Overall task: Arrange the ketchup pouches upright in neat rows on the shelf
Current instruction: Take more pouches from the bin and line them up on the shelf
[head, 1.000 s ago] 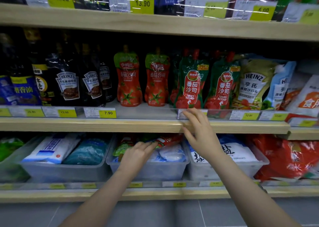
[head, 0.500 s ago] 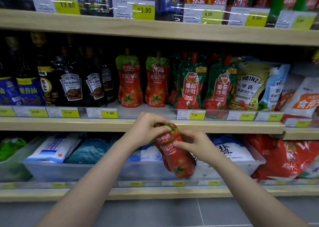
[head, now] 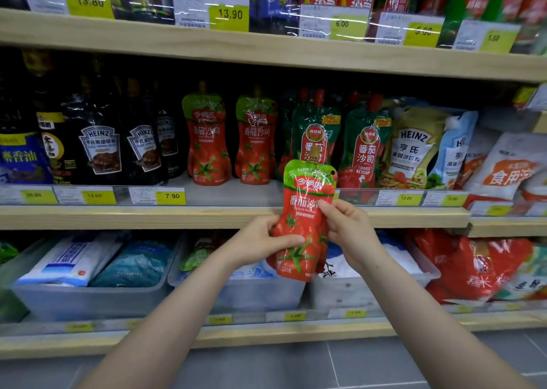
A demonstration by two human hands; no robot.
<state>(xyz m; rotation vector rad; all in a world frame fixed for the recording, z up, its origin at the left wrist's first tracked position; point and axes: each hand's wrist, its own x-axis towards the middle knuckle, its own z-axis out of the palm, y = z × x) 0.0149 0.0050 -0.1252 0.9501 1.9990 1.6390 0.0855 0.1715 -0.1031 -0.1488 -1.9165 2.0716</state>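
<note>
Held upright before the middle shelf (head: 231, 217), just below its front edge: a red ketchup pouch (head: 305, 220), spout up and label facing out. Gripped low on its left side by the left hand (head: 260, 242), thumb laid across the front and fingers curled behind; pinched at mid-height on its right edge by the right hand (head: 349, 228), fingertips closed on the film. Best carried up and over the clear price rail (head: 225, 194) with the base kept level, then set down flat so as to stand square with the two matching red pouches (head: 207, 143) already upright at the shelf front. Soft-sided, by the look of it, and likely to slump unless settled on its gusset before release. Open room on the bare shelf strip right of those two, ahead of the green-topped pouches (head: 362, 145) crowded just beside. Edges to mind: the rail lip in front, the upper shelf's underside above the spout, dark sauce bottles (head: 100, 148) well to the left. Below, plastic bins (head: 88, 297) of bagged goods, near both forearms.
</note>
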